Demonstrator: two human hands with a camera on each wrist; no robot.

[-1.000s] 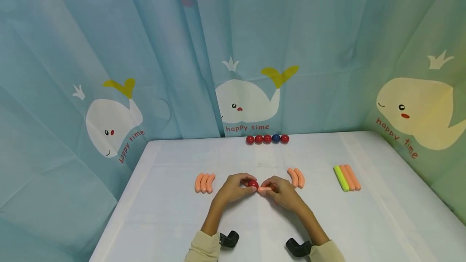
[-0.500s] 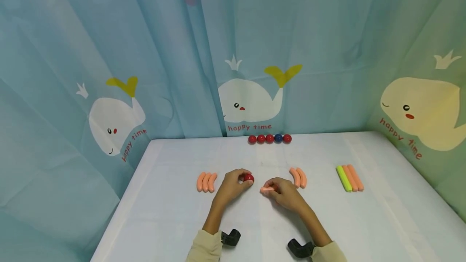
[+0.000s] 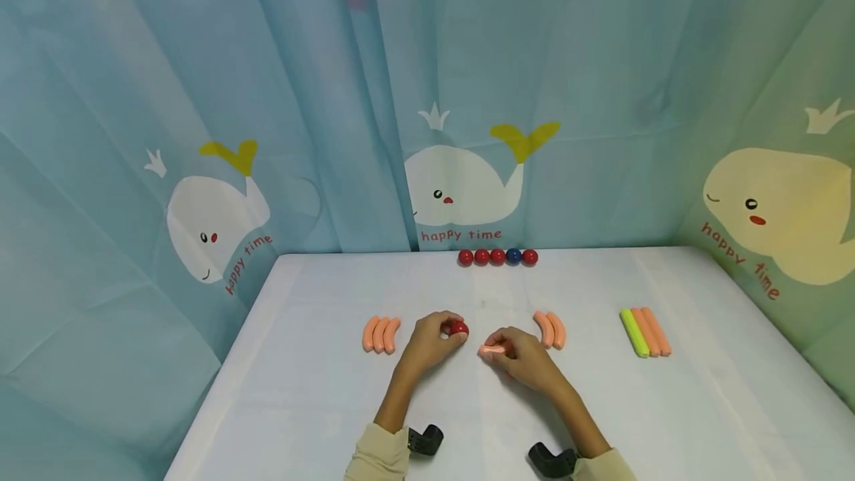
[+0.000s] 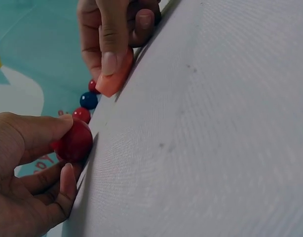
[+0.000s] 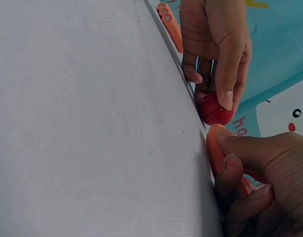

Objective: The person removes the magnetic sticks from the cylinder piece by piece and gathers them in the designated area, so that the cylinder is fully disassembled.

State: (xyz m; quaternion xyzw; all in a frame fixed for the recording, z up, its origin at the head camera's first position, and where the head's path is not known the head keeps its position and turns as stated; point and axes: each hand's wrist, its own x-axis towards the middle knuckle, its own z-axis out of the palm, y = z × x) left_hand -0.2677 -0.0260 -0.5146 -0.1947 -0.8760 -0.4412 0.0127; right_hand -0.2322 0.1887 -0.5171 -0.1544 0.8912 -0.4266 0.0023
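Note:
My left hand (image 3: 424,344) pinches a glossy red ball (image 3: 459,327) between thumb and fingers, low over the white table. To its right, my right hand (image 3: 524,356) pinches a short salmon-orange stick (image 3: 493,349), its free end pointing toward the ball. A gap separates ball and stick in the head view. From the left wrist, the stick (image 4: 114,79) shows a blunt end beyond the thumb, while the ball (image 4: 75,142) sits at my left fingertips. A small red bit (image 3: 508,375) peeks out under my right hand, mostly hidden.
Several balls, red with one blue (image 3: 513,257), line the table's back edge. Three curved orange pieces (image 3: 381,335) lie left of my hands, two more (image 3: 550,330) just right. Farther right lie a yellow-green stick (image 3: 634,332) and two orange sticks (image 3: 651,332). A printed curtain (image 3: 334,95) surrounds the table.
The red ball and orange stick were right against each other a second ago. My left hand has drawn the ball back leftward and away. My right hand has stayed nearly in place.

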